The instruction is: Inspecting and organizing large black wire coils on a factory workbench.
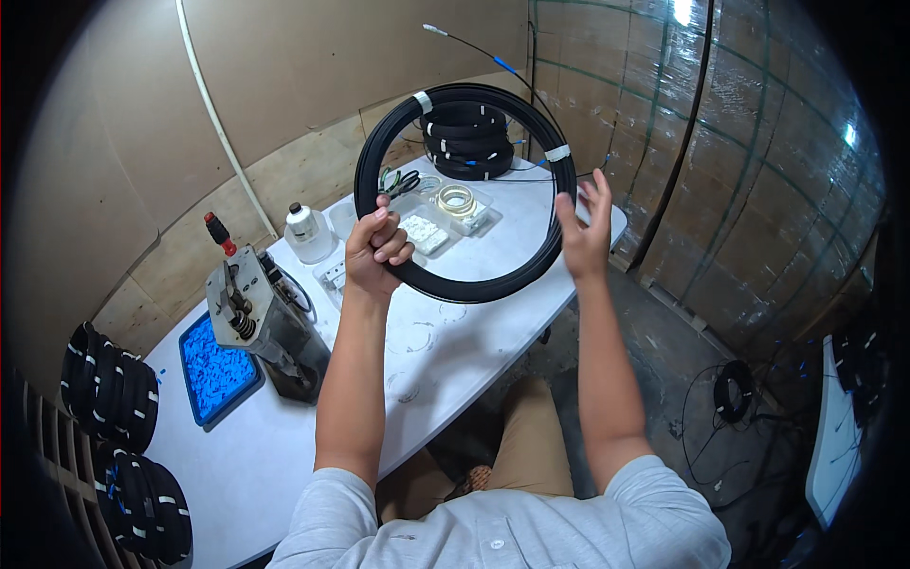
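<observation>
A large coil of black cable (pixel 474 290) is held up above the table, bound with white ties at its upper left and right. My left hand (pixel 377 245) is closed around its lower left side. At the coil's right side, my right hand (pixel 588 235) has its fingers spread, with the thumb against or just beside the cable; contact is hard to tell. One loose cable end with a blue sleeve (pixel 504 64) and a pale tip sticks up beyond the coil.
On the white table (pixel 455 332) stand a metal bench machine (pixel 261 322), a blue tray (pixel 227 410) of small blue pieces, a white bottle (pixel 303 223), scissors (pixel 403 183) and a tape roll (pixel 456 199). Stacked black coils (pixel 466 156) sit at the back, more (pixel 109 389) at left.
</observation>
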The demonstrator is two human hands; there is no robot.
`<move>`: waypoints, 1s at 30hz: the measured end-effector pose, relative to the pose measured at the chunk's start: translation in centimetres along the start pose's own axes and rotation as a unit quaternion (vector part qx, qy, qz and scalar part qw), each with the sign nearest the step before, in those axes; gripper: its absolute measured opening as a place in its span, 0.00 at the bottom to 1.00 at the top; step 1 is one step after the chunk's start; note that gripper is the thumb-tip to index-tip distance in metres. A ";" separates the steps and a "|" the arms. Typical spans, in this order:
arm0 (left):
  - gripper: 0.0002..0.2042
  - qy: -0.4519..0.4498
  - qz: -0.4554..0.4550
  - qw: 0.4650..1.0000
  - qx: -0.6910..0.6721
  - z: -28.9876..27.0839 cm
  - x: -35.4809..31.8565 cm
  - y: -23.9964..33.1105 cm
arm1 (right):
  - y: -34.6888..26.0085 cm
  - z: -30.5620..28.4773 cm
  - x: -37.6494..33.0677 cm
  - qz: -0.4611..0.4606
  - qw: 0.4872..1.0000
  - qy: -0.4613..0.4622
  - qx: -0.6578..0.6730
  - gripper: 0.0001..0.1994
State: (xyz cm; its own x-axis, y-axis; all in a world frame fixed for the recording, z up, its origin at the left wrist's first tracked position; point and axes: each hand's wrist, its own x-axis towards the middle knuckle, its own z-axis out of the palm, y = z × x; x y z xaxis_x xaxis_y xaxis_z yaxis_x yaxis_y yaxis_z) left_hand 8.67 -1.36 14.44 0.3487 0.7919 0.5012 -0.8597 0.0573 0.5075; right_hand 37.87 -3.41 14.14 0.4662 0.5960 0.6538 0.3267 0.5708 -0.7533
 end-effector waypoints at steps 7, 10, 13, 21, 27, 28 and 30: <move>0.06 -0.023 0.004 0.995 -0.100 -5.7 -1.1 -1.1 | -3.8 1.4 -1.0 0.173 0.948 -0.146 0.225 0.17; 0.09 0.173 0.036 0.984 0.033 -5.7 -1.0 -2.0 | -4.7 1.6 -1.5 0.143 0.955 -0.150 0.211 0.20; 0.12 0.264 0.037 0.950 0.162 -2.5 -0.9 -1.9 | -3.9 0.9 -1.0 0.134 0.958 -0.162 0.194 0.19; 0.14 0.226 0.025 0.940 0.255 -1.9 -2.0 -0.3 | -1.2 0.1 0.9 0.176 0.880 -0.273 0.347 0.20; 0.15 0.225 0.022 0.945 0.238 -2.0 -2.1 -1.3 | -1.6 -0.6 1.6 0.164 0.845 -0.329 0.388 0.23; 0.12 0.214 0.004 0.947 0.239 -1.6 -2.0 -1.0 | -1.4 -0.8 1.9 0.169 0.847 -0.330 0.381 0.24; 0.12 0.216 0.030 0.931 0.293 -0.5 -1.6 -0.9 | -1.1 -1.3 2.7 0.187 0.846 -0.337 0.370 0.25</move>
State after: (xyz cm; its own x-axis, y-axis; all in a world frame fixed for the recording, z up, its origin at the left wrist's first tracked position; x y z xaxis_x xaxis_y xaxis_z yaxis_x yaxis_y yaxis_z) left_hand 8.74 -2.43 12.83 0.0145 0.9610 0.2763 -0.4766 -0.2362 0.8468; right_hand 39.85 -3.19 16.60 -0.2315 0.8572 0.4600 -0.4592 0.3206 -0.8285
